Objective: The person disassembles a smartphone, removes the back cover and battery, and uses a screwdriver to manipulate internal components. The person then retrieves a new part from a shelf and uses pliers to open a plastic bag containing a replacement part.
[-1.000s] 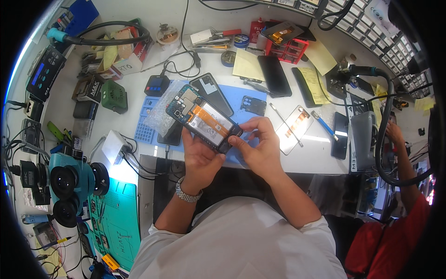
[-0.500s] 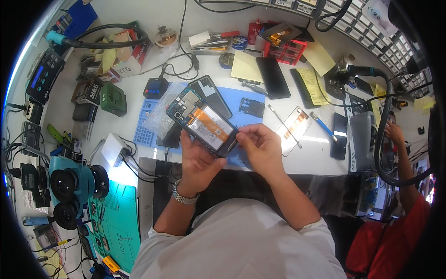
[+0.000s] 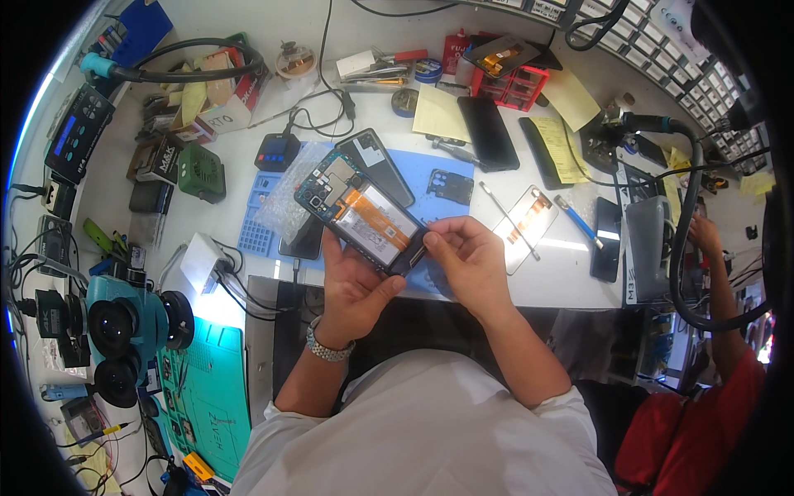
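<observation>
An opened smartphone [image 3: 376,227], its battery, orange flex cable and circuit board bare, is held tilted above the bench. My left hand [image 3: 357,285] is closed round its lower left edge from beneath, thumb near the bottom corner. The fingers of my right hand [image 3: 467,260] pinch the phone's lower right corner. Just behind it a detached back cover [image 3: 376,161] lies on the blue mat [image 3: 426,161]. A small black phone part [image 3: 451,186] rests on that mat to the right. Bubble wrap [image 3: 289,198] and another dark phone [image 3: 302,240] lie at the left, partly covered.
A teal microscope [image 3: 136,331] stands at the left beside a green mat [image 3: 211,397]. To the right are a screen panel [image 3: 533,223] with tweezers across it, a blue-handled tool [image 3: 579,221] and a black phone [image 3: 488,132]. A co-worker's arm [image 3: 715,281] reaches in at the far right.
Both hands still hold the opened phone, which has shifted only very slightly. My right fingers have moved a little at its corner. The co-worker's hand has moved slightly.
</observation>
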Demonstrator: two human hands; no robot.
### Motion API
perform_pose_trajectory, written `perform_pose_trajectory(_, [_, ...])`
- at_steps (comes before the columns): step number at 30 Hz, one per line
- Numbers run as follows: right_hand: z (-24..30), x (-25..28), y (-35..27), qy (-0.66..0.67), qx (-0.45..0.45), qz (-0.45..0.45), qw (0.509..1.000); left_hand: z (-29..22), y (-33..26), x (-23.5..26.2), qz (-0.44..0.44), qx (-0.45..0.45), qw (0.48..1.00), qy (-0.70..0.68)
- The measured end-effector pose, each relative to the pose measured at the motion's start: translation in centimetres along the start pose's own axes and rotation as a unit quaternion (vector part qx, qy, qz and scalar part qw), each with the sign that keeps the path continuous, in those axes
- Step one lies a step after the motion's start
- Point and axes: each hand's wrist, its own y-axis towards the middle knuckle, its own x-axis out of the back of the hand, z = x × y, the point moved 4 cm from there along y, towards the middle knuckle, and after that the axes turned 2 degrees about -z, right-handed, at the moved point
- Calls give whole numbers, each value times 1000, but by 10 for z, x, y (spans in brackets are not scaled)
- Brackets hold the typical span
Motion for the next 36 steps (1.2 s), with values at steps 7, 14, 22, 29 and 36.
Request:
perform_pose_trajectory(7, [0, -2, 0, 5, 47, 14, 999, -1, 1, -1, -3, -3, 1000, -13])
perform_pose_trajectory(14, [2, 2, 2, 45, 10, 27, 999, 3, 2, -3, -14, 24, 998, -54])
perform_pose_trajectory(22, [-2, 2, -1, 41, 29, 16, 999, 6, 3, -3, -29, 20, 999, -11])
perform_pose_trajectory(29, [18, 13, 48, -158, 22, 39, 986, 8, 11, 14, -101, 29, 993, -57])
perform_pose_trajectory(36, [49, 34, 150, -637, 195, -3, 745, 15, 17, 13, -129, 26, 991, -20])
